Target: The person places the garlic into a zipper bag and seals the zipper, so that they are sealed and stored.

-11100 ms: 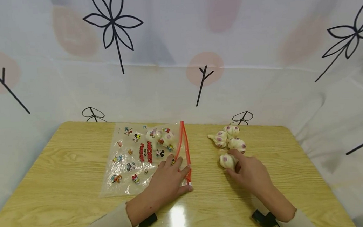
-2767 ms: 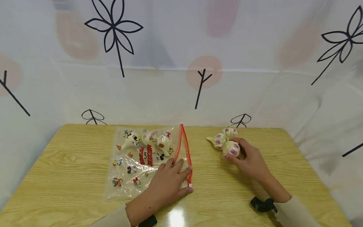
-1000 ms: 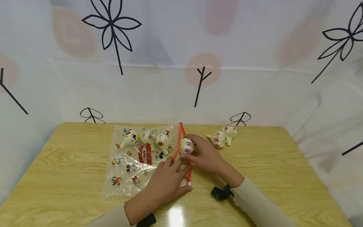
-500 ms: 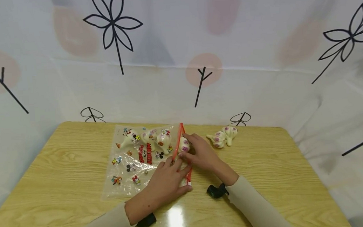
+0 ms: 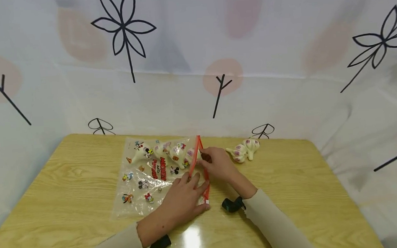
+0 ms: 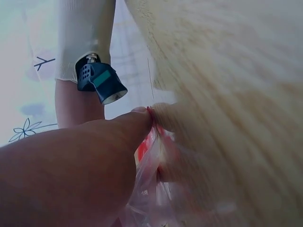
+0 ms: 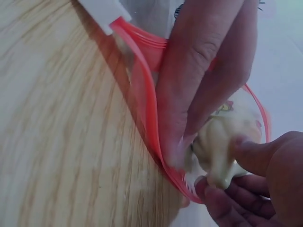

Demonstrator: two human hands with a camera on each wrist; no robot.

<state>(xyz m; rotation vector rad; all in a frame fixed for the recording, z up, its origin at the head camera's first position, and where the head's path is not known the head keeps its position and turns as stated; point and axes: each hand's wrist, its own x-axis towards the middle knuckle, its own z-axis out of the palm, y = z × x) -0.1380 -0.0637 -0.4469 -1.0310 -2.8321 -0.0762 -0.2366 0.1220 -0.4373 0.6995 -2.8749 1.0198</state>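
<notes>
A clear zip bag (image 5: 138,197) with cartoon prints and a red zip edge (image 5: 206,192) lies flat, mouth facing right. My left hand (image 5: 179,198) spreads over its mouth. In the right wrist view its fingers reach between the red lips, parting them; in the left wrist view its thumb (image 6: 135,120) presses the red edge. My right hand (image 5: 220,164) holds a garlic bulb (image 7: 220,142) by its neck in the mouth, thumb on one side, fingers on the other. Three more garlic bulbs (image 5: 162,149) show through the plastic.
Two garlic bulbs (image 5: 245,150) lie together on the wooden table (image 5: 292,179), right of the bag. A white patterned cloth (image 5: 182,94) hangs behind the table. Dark wrist cameras (image 5: 232,205) sit under both wrists.
My right hand has picked a garlic bulb from the group at right, carried it left and pushed it through the bag's mouth. My left hand has stayed on the bag.
</notes>
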